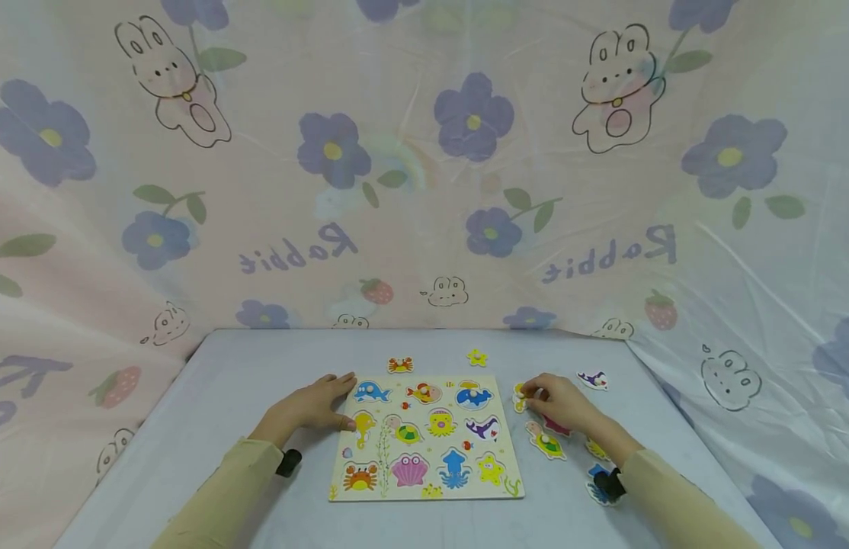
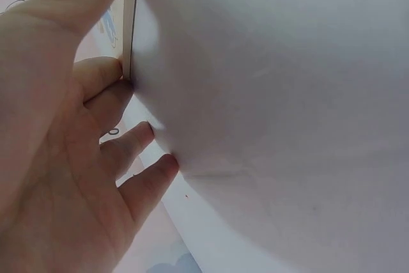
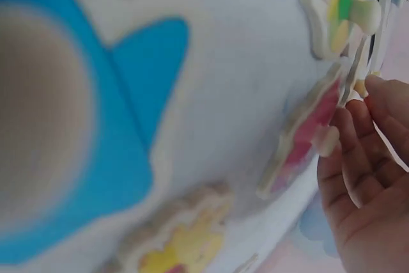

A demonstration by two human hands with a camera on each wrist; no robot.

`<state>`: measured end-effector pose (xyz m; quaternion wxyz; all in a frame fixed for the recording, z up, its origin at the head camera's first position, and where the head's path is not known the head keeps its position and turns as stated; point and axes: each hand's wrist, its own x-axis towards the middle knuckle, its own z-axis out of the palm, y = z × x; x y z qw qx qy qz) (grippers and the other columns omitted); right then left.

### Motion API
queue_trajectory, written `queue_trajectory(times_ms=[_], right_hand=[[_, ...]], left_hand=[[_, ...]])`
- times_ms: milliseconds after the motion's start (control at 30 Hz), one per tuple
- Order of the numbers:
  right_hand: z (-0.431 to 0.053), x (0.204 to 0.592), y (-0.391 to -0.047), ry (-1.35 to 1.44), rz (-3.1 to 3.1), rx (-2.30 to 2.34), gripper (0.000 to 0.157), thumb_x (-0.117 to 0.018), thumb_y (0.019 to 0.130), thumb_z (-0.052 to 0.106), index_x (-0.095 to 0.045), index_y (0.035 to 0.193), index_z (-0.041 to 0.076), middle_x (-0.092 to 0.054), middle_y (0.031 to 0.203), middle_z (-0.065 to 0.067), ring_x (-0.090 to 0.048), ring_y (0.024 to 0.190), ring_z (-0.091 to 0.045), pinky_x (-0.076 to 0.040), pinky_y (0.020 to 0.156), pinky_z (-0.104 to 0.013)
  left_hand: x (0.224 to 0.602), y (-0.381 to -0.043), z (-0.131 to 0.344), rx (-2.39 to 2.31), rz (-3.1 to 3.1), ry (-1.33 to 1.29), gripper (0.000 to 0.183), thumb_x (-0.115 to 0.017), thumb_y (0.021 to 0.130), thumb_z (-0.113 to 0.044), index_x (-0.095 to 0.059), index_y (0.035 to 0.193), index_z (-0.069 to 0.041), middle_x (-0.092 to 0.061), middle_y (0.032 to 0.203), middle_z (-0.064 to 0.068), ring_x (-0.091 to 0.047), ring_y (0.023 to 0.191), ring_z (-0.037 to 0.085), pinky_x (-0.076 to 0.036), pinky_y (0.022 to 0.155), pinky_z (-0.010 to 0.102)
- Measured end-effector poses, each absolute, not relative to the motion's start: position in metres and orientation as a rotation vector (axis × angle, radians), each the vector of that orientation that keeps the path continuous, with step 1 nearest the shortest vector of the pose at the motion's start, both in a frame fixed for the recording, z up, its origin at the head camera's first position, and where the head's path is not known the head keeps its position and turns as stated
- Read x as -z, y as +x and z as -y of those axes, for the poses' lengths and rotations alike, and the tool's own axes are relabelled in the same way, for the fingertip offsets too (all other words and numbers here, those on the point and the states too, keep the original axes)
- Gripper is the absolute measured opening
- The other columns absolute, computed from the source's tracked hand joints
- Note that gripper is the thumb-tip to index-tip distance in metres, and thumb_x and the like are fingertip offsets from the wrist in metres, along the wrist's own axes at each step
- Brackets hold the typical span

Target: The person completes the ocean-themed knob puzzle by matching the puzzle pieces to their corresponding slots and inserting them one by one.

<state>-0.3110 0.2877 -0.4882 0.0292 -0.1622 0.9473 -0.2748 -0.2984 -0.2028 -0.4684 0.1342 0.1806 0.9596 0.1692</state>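
A cream wooden puzzle board (image 1: 376,497) with sea-animal pictures lies on the table. My left hand (image 1: 316,406) rests at its left edge, thumb on the edge and fingers spread by the far corner; the left wrist view shows fingertips at the board's side (image 2: 130,23). Right of the board, my right hand (image 1: 558,398) pinches a small yellow seahorse piece (image 1: 518,396) between thumb and fingers. In the right wrist view, a knob shows at those fingertips. Under and beside that hand lie a pink knobbed piece (image 3: 310,132) and a turtle piece (image 1: 546,442).
Beyond the board lie a crab piece (image 1: 400,365) and a yellow starfish piece (image 1: 476,357). A purple whale-like piece (image 1: 593,380) sits at the far right. Near my right wrist are a yellow piece (image 1: 596,450) and a blue piece (image 1: 599,488). A patterned curtain (image 1: 411,191) hangs behind the table.
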Motion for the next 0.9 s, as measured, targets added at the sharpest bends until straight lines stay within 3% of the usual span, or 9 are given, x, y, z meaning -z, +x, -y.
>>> queue_trajectory(times_ms=[267,567,900], right_hand=[[-0.285,0.483,-0.317,-0.556,-2.877,0.772,0.024,-0.075,0.096,0.012,-0.076,0.119,0.007,-0.067,0.099,0.005,-0.058,0.087,-0.014,-0.055,0.079,-0.031],[-0.285,0.490,-0.327,-0.495,-2.859,0.827,0.015,-0.075,0.096,0.013,-0.077,0.111,0.010,-0.068,0.095,0.004,-0.058,0.081,-0.014,-0.055,0.070,-0.024],[-0.284,0.493,-0.329,-0.482,-2.871,0.847,0.010,-0.073,0.098,0.013,-0.076,0.107,0.011,-0.067,0.092,0.004,-0.058,0.082,-0.014,-0.056,0.075,-0.027]], left_hand=[[0.469,-0.299,0.204,-0.497,-2.775,0.528,0.099,-0.082,0.084,-0.053,-0.039,0.161,-0.009,-0.032,0.169,0.011,-0.025,0.154,0.046,-0.030,0.116,0.073],[0.471,-0.299,0.204,-0.507,-2.779,0.533,0.099,-0.082,0.084,-0.054,-0.040,0.160,-0.009,-0.033,0.168,0.011,-0.026,0.153,0.047,-0.030,0.116,0.072],[0.469,-0.297,0.207,-0.502,-2.783,0.537,0.105,-0.086,0.078,-0.055,-0.041,0.160,-0.010,-0.034,0.168,0.010,-0.026,0.153,0.047,-0.030,0.116,0.073]])
